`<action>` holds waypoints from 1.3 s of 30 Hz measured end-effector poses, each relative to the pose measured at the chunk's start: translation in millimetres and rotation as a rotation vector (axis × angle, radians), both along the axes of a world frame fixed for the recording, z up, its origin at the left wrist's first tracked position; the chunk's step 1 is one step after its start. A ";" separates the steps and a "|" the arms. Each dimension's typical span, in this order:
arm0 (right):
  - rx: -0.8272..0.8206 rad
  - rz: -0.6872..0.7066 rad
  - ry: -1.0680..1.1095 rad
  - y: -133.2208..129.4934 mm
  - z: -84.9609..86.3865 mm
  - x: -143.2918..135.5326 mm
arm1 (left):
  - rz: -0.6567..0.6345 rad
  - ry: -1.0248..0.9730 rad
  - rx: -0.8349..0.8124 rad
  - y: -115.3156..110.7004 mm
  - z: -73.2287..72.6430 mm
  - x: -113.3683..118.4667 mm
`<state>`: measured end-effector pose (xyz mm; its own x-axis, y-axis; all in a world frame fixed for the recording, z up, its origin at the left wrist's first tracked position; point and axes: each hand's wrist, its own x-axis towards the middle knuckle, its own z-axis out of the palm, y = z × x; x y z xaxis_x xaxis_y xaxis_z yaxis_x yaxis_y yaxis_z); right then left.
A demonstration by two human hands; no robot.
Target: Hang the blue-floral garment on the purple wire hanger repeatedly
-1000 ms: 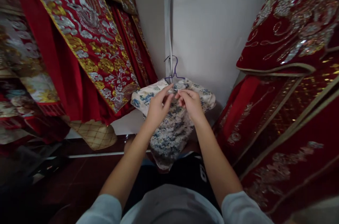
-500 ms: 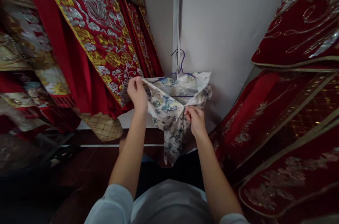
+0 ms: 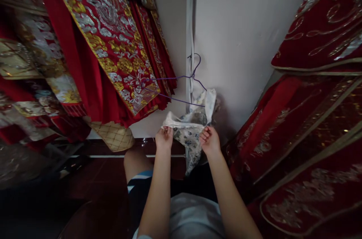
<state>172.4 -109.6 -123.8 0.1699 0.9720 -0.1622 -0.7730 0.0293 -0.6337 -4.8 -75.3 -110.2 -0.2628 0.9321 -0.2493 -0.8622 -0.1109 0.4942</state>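
A pale garment with a blue and grey floral print [image 3: 190,138] hangs between my hands, its neck opening towards me. My left hand [image 3: 164,138] is closed on the garment's upper left edge. My right hand [image 3: 209,139] pinches the front of the opening, near where the two edges meet. A thin purple wire hanger [image 3: 181,100] is behind it, hooked at a pale vertical strap [image 3: 191,16]. The hanger's right arm goes into the garment's right shoulder. Its left arm is bare and reaches in front of a red embroidered skirt.
Red skirts with gold and silver embroidery [image 3: 113,43] hang at the left, with a quilted beige piece [image 3: 111,135] below. More dark red, trimmed garments [image 3: 308,133] hang at the right. A grey-white wall [image 3: 240,20] stands ahead. A bare knee [image 3: 135,163] shows lower left.
My left hand has moved right and down, drawing the garment's left shoulder off the hanger. The hanger's left arm is now exposed. My right hand has shifted slightly lower and keeps its pinch.
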 end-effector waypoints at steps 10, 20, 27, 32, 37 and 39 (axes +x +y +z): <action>-0.089 -0.197 -0.108 3.2 -26.4 -1.9 | -0.259 0.583 0.401 -39.5 19.1 43.7; 0.148 0.444 -0.483 -29.8 21.6 -9.3 | -0.304 1.099 0.696 -64.5 41.2 44.8; 0.065 0.643 -0.427 -51.0 34.8 25.0 | -0.453 1.015 0.535 -60.7 9.9 35.4; 0.109 0.503 -0.475 -56.2 53.9 48.6 | -0.807 1.213 0.527 -79.3 -13.9 12.3; 0.020 0.102 -0.578 -27.6 80.3 68.4 | -0.793 1.820 0.515 -68.0 -29.1 -31.2; 0.012 0.051 -0.678 -5.8 87.7 72.7 | -0.684 2.033 0.491 -52.3 -28.0 -54.0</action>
<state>245.1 -115.5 -36.1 0.1841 0.9826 -0.0250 -0.2051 0.0135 -0.9786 -58.8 -127.6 -138.2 0.5149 0.8538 0.0768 0.6897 -0.4658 0.5544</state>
